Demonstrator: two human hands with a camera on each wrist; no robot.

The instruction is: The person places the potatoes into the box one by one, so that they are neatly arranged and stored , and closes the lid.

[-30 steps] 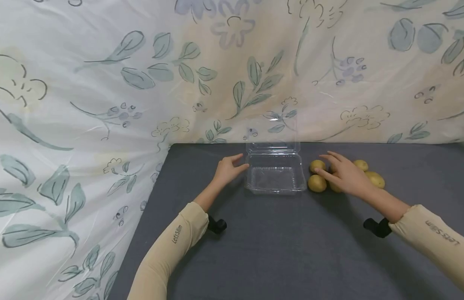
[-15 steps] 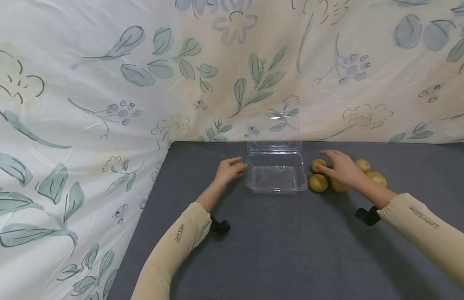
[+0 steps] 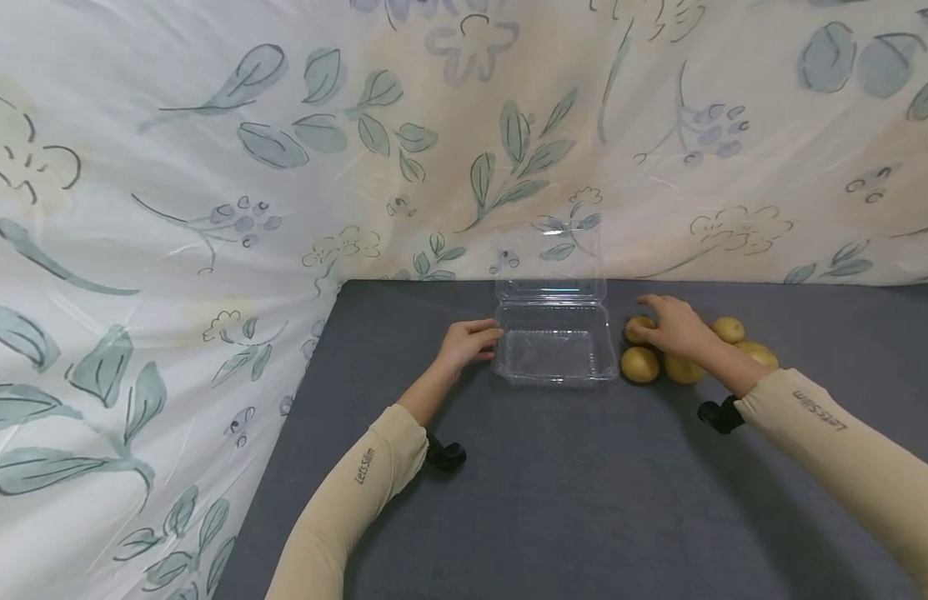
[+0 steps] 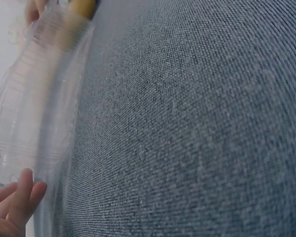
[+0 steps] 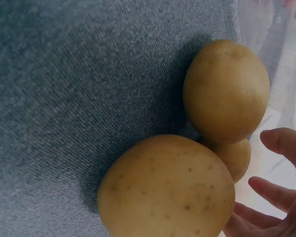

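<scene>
A clear plastic clamshell container point(image 3: 555, 379) stands on the dark cloth, its lid point(image 3: 550, 250) raised at the back. My left hand point(image 3: 467, 346) is at its left side; in the left wrist view, straight fingers point(image 4: 22, 197) lie against the plastic wall. Right of the container sits a group of potatoes. Over the back-left potato point(image 3: 638, 328) is my right hand point(image 3: 677, 327), thumb and fingers spread apart around it. Closer to me lie a front-left potato point(image 3: 639, 365) and a larger one point(image 3: 684, 369). The right wrist view shows the thumb point(image 5: 283, 140) beside the farther potato point(image 5: 238, 159).
Two more potatoes, a small one point(image 3: 728, 329) and a longer one point(image 3: 758, 354), lie right of my right hand. Dark grey cloth point(image 3: 569, 492) covers the table. A flower-patterned curtain point(image 3: 403, 167) hangs behind and to the left. Black wrist cameras point(image 3: 444, 455) stick out beneath the sleeves.
My right hand has drawn in, its fingers and thumb now around the back-left potato. My left hand has come closer to the container's left side. The view has shifted slightly.
</scene>
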